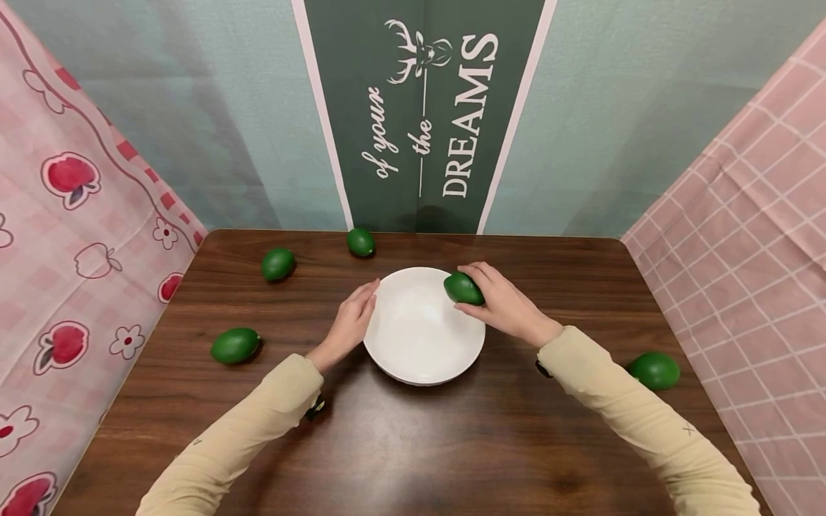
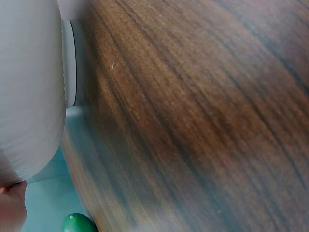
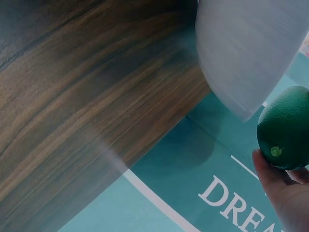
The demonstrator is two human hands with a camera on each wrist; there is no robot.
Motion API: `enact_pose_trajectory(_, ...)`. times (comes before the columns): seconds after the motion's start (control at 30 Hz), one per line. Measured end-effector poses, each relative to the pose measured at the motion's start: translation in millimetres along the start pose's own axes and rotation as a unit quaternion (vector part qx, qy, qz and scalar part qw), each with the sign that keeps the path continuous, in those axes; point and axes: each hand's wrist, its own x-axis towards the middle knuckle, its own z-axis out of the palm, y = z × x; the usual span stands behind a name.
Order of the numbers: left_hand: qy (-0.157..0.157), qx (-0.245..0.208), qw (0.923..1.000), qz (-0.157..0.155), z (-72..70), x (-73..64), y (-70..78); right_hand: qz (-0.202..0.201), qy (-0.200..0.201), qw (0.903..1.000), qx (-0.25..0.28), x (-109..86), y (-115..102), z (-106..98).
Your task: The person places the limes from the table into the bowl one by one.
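Right now, the right hand (image 1: 510, 304) pinches a green lime (image 1: 463, 288) between thumb and fingers at the far right rim of a white bowl (image 1: 422, 337); whether lime and rim touch, I cannot tell. Opposite, the left hand (image 1: 348, 319) lies against the bowl's left side, its fingers nearly straight and close together. On the brown table (image 1: 413, 444) sit a small lime (image 1: 361, 242) at the far edge, a round lime (image 1: 277, 264) farther left, a long lime (image 1: 235, 345) nearer on the left, and a big lime (image 1: 655, 370) beside the right sleeve (image 1: 619, 394).
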Motion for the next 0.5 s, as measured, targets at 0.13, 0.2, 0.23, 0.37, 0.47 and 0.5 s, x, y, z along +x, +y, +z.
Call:
enact_pose_trajectory(0.13, 0.0, 0.001, 1.0, 0.001, -0.2, -0.2, -0.2, -0.005, -0.006, 1.0, 0.003, 0.3, -1.6, 1.9)
enact_pose_trajectory(0.2, -0.001, 0.001, 1.0, 0.0, -0.3, -0.3, -0.4, -0.008, -0.008, 0.9999, 0.003, 0.6, -2.2, 2.8)
enact_pose_trajectory(0.23, -0.001, 0.001, 1.0, 0.001, -0.4, -0.4, -0.3, -0.01, -0.008, 0.9999, 0.003, 0.7, -2.7, 3.3)
enact_pose_trajectory(0.37, -0.002, 0.0, 1.0, -0.001, -0.4, -0.4, -0.2, -0.02, -0.01, 0.9998, -0.001, 0.4, -4.1, 5.2)
enact_pose_trajectory(0.47, -0.001, -0.001, 1.0, -0.001, -0.3, -0.3, -0.1, -0.025, -0.014, 0.9996, -0.002, -0.4, -4.9, 6.5)
enact_pose_trajectory(0.5, -0.001, -0.001, 1.0, -0.002, -0.2, -0.3, -0.1, -0.025, -0.016, 0.9996, -0.003, -0.6, -5.1, 6.9)
